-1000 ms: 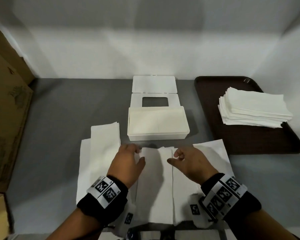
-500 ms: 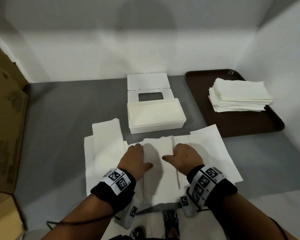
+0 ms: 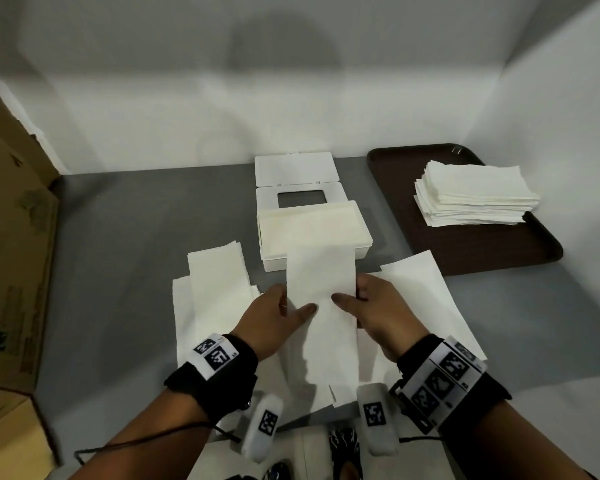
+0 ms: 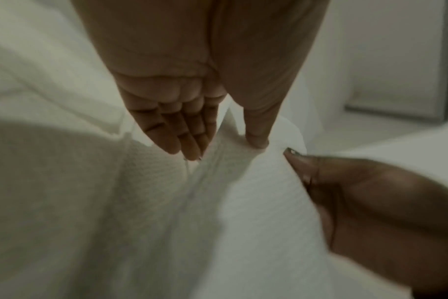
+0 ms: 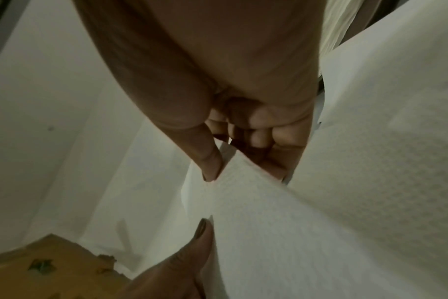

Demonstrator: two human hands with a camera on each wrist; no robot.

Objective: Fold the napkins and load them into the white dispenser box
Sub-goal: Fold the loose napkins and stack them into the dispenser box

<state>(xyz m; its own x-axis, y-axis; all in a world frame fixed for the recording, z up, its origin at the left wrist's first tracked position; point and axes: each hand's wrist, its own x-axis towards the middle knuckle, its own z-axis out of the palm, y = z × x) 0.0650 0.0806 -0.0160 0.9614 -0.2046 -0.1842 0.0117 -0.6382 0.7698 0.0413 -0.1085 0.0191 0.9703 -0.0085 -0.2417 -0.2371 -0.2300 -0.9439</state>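
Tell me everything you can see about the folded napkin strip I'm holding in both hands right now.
The napkin strip is a long, narrow white band of soft, embossed-looking paper, folded lengthwise. It runs away from the person, its far end overlapping the near edge of the open dispenser box. The left hand pinches its left edge and the right hand its right edge, thumbs on top. Its near end lies over the unfolded napkins on the table.
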